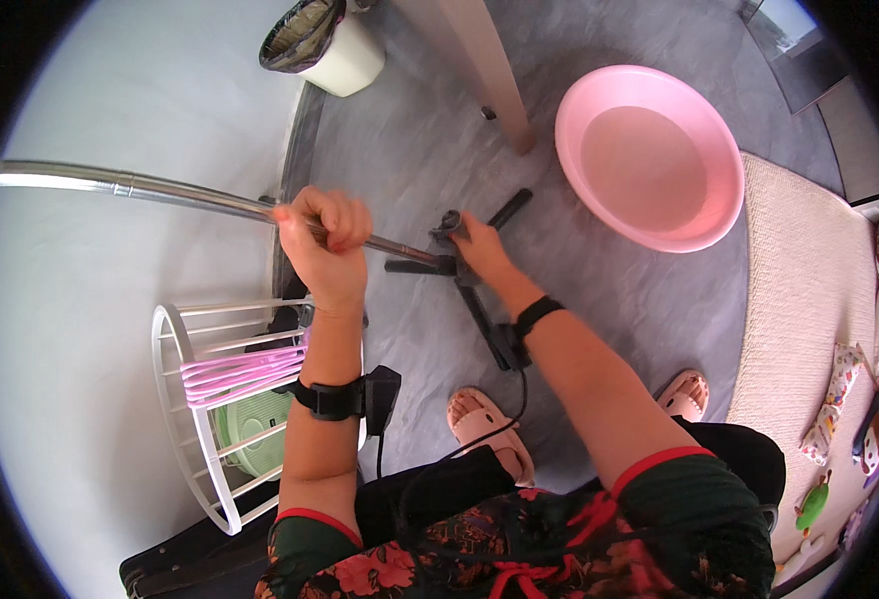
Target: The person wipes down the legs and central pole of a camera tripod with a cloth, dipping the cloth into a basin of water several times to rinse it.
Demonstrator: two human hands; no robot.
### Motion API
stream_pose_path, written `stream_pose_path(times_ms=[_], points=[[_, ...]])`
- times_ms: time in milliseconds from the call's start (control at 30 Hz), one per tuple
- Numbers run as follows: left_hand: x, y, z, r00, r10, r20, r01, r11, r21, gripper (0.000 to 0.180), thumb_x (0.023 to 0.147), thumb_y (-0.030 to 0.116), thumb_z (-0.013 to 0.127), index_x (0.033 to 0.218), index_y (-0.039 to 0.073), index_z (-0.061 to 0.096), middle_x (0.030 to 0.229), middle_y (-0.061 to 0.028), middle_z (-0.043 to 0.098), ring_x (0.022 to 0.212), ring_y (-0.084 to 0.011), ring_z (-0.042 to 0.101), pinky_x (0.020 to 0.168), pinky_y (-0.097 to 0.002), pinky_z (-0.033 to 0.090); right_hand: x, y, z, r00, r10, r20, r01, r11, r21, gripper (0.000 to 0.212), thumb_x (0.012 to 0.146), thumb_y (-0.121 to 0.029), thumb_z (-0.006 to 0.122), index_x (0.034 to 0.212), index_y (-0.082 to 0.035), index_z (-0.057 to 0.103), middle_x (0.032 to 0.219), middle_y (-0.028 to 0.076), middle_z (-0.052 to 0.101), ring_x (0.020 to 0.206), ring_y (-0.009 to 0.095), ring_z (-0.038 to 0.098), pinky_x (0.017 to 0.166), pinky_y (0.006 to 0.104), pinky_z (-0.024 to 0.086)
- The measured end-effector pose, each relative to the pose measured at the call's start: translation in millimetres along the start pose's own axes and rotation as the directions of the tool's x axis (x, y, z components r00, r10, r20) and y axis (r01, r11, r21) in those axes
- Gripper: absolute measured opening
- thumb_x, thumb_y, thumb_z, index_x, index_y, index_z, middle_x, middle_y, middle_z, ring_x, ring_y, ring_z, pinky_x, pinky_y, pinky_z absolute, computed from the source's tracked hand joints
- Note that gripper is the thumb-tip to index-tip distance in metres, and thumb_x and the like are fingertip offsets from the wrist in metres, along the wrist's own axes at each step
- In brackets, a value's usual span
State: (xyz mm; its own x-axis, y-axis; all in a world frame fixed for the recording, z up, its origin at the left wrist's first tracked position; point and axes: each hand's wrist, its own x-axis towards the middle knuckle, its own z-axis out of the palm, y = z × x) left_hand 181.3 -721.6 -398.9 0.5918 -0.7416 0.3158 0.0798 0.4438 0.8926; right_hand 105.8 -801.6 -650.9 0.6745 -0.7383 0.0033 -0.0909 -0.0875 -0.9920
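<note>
A shiny metal pole [180, 195] slants in from the left and ends in a dark base with several black legs [483, 324], like a floor stand. My left hand [327, 245] is closed round the pole, above the base. Down at the base, my right hand [481, 250] has its fingers closed on a dark, stubby part [447, 226] that looks like the end of one leg. The palm side of that hand is hidden. The stand is tilted, its pole leaning toward the wall.
A pink basin [571, 130] sits on the grey floor to the right, beside a beige mat [774, 260]. On the left is a white rack [167, 349] with pink hangers [245, 374]. A white bin [344, 65] and a table leg [494, 80] stand farther off. Pink slippers are on my feet.
</note>
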Motion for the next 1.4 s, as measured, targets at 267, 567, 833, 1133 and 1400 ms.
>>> stream_pose_path(times_ms=[267,567,833,1133,1400], points=[[5,7,-1,0.998,-0.039,-0.051,0.04,0.999,0.002,0.045,0.1,0.028,0.044,0.06,0.012,0.03,0.05,0.0035,0.024,0.044,-0.0083,0.019,0.044,-0.0282,0.017,4,-4,-38,0.909,0.134,-0.396,-0.157,0.987,-0.026,0.036,0.085,-0.021,0.061,0.112,0.002,0.053,0.098,0.027,0.062,0.095,0.045,0.058,0.08,0.0442,0.046],[-23,0,-12,0.969,-0.227,0.099,0.213,0.968,0.13,0.043,0.099,0.026,0.041,0.06,0.011,0.031,0.049,0.0019,0.024,0.042,-0.0106,0.02,0.044,-0.0288,0.019,-50,5,-10,0.944,-0.315,0.096,0.328,0.929,-0.171,0.041,0.076,0.004,0.057,0.116,-0.006,0.054,0.117,0.018,0.056,0.111,0.037,0.05,0.093,0.0436,0.04],[-34,-34,-24,0.976,-0.212,0.044,0.206,0.971,0.124,0.043,0.099,0.021,0.046,0.06,0.008,0.034,0.051,0.0019,0.029,0.045,-0.0093,0.025,0.045,-0.0276,0.022,-21,48,-33,0.871,-0.404,0.281,0.489,0.769,-0.412,0.048,0.075,0.007,0.055,0.12,-0.011,0.053,0.119,0.01,0.056,0.112,0.032,0.049,0.097,0.0435,0.036],[-45,-55,-20,0.992,-0.115,-0.055,0.119,0.99,0.076,0.04,0.098,0.015,0.046,0.06,0.007,0.034,0.052,0.0018,0.031,0.046,-0.0079,0.025,0.045,-0.0271,0.022,23,78,-98,0.948,-0.319,0.002,0.247,0.73,-0.637,0.037,0.075,0.003,0.054,0.108,-0.012,0.058,0.115,0.007,0.059,0.11,0.031,0.05,0.094,0.0433,0.038],[-57,-76,-29,0.987,-0.073,-0.146,0.098,0.98,0.171,0.039,0.099,0.018,0.043,0.063,0.008,0.033,0.052,0.0018,0.028,0.045,-0.0087,0.025,0.045,-0.0266,0.022,-49,2,-2,0.878,-0.419,0.233,0.479,0.793,-0.377,0.047,0.069,-0.003,0.063,0.115,-0.009,0.055,0.12,0.01,0.053,0.116,0.032,0.046,0.099,0.0456,0.033]])
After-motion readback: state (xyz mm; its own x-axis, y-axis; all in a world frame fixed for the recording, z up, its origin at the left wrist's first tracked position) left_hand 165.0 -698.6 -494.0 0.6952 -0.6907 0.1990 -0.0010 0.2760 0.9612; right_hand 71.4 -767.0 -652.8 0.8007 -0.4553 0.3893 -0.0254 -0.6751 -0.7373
